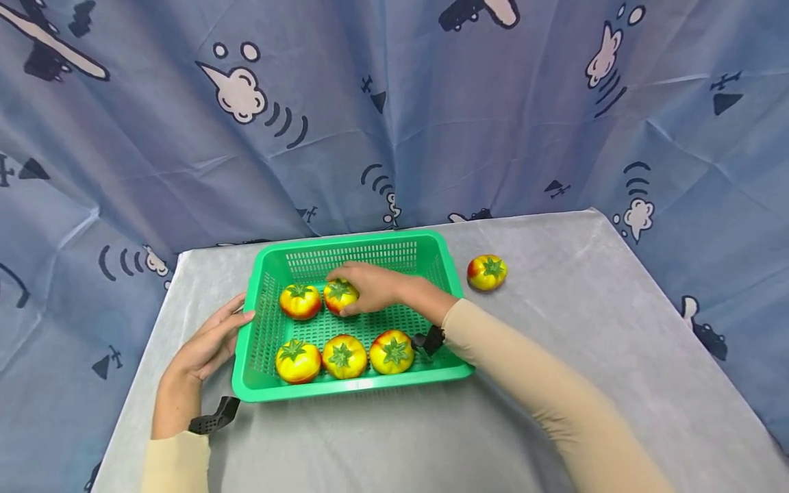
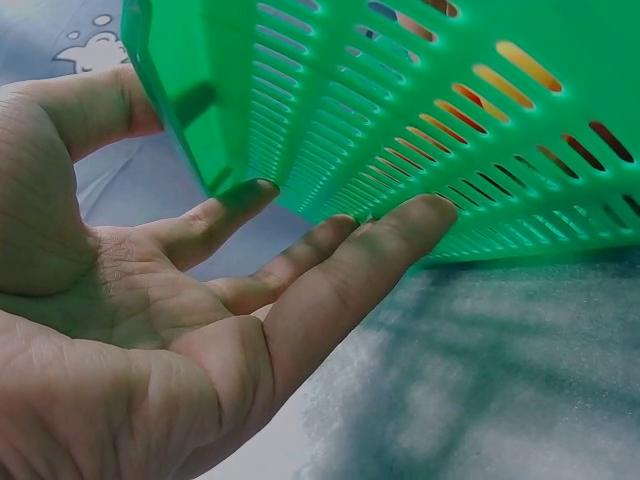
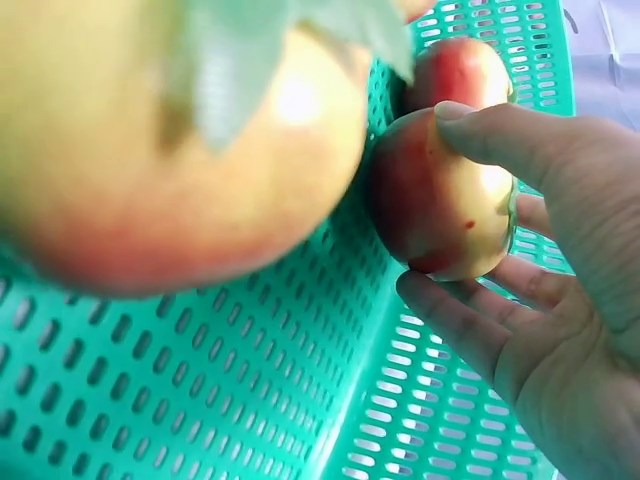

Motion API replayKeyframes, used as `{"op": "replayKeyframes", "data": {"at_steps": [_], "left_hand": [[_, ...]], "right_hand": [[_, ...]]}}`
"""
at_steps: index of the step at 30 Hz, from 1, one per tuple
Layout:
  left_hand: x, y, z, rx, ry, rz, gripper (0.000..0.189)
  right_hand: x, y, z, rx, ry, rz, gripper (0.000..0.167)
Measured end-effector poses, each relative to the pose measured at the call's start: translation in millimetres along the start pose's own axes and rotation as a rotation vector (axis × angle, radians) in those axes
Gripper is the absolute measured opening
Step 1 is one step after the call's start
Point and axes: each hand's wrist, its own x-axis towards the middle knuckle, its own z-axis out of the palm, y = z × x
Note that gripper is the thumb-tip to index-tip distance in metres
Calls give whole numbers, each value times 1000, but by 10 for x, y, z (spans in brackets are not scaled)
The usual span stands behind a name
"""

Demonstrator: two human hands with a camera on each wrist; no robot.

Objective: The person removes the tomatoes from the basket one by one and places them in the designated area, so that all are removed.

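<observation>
The basket (image 1: pixel 296 392) lies on the grey surface (image 1: pixel 370 445), well up toward the curtain (image 1: pixel 394 123), which hangs at twelve o'clock. The right hand (image 1: pixel 377 284) reaches in over the basket's rim from four o'clock, its thumb and fingers bent round the held fruit (image 1: pixel 339 291), just inside eleven o'clock from the basket's middle. The right wrist view shows the thumb on one side of that fruit and the fingers on the other.

The left hand (image 1: pixel 209 342) is at the basket's nine o'clock side, half open, with its thumb over the rim and its fingers, lightly bent, against the outer wall.

Inside the basket, the back fruit (image 1: pixel 300 303) sits between nine and ten o'clock, just beside the held one. A front row runs along the near wall: fruit at eight (image 1: pixel 298 363), six (image 1: pixel 345 359) and four (image 1: pixel 391 355). The loose fruit (image 1: pixel 488 274) lies outside the basket, between two and three o'clock, on the surface.
</observation>
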Motion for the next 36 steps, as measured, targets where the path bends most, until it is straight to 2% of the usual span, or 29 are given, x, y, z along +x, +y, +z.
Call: {"op": "replayKeyframes", "data": {"at_steps": [11,19,23,28,36], "left_hand": [[25,39,-40,8,10,-7,69],[-4,-14,-47,-10,16,7,67],[-23,-38,-16,-23,21,19,59],[-37,-20,2,-60,-5,48,49],[-1,-31,-14,-42,-30,23,65]], "right_hand": [[-252,52,-188,-1,55,28,70],[-463,36,-258,-1,113,29,69],[-558,15,-302,-4,140,17,69],[-675,4,-362,-1,192,7,68],[-988,68,-358,62,299,7,70]]}}
